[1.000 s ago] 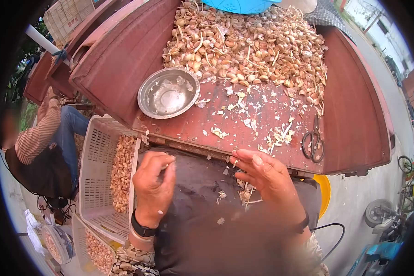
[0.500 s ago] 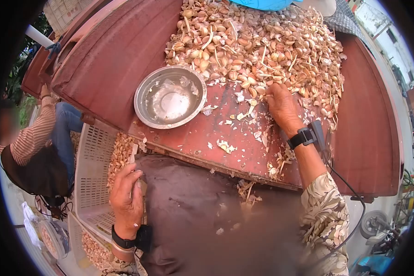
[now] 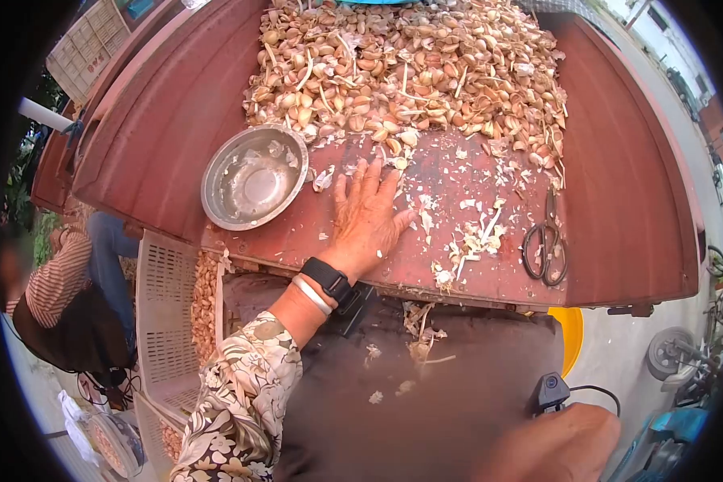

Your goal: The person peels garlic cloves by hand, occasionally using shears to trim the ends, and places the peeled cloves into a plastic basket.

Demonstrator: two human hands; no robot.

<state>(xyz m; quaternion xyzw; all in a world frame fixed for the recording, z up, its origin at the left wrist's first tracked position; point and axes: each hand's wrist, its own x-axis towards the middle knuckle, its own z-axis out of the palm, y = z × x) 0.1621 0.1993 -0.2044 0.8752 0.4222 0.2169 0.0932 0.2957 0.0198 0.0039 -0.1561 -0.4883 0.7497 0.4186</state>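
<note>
My left hand point(image 3: 367, 217) lies palm down on the red metal surface point(image 3: 297, 248), fingers spread, just below the heap of garlic cloves point(image 3: 426, 68). A steel bowl point(image 3: 255, 178) with some papery skins in it stands left of my fingers. My right hand point(image 3: 558, 442) is low at the right, blurred, near my lap; its fingers cannot be made out. Black-handled scissors point(image 3: 545, 245) lie on the right part of the surface. Scraps of peel and stems point(image 3: 475, 241) are scattered between my left hand and the scissors.
Crates point(image 3: 169, 313) with cloves stand at the lower left, beside a seated person point(image 3: 60, 281) in a striped sleeve. A yellow container point(image 3: 569, 337) shows under the right edge. Raised red walls flank the surface; a wheel point(image 3: 671, 353) is at the far right.
My left hand has moved up from beside the crate onto the red surface. My right hand has withdrawn from the cloves down toward my lap. The scissors are now uncovered.
</note>
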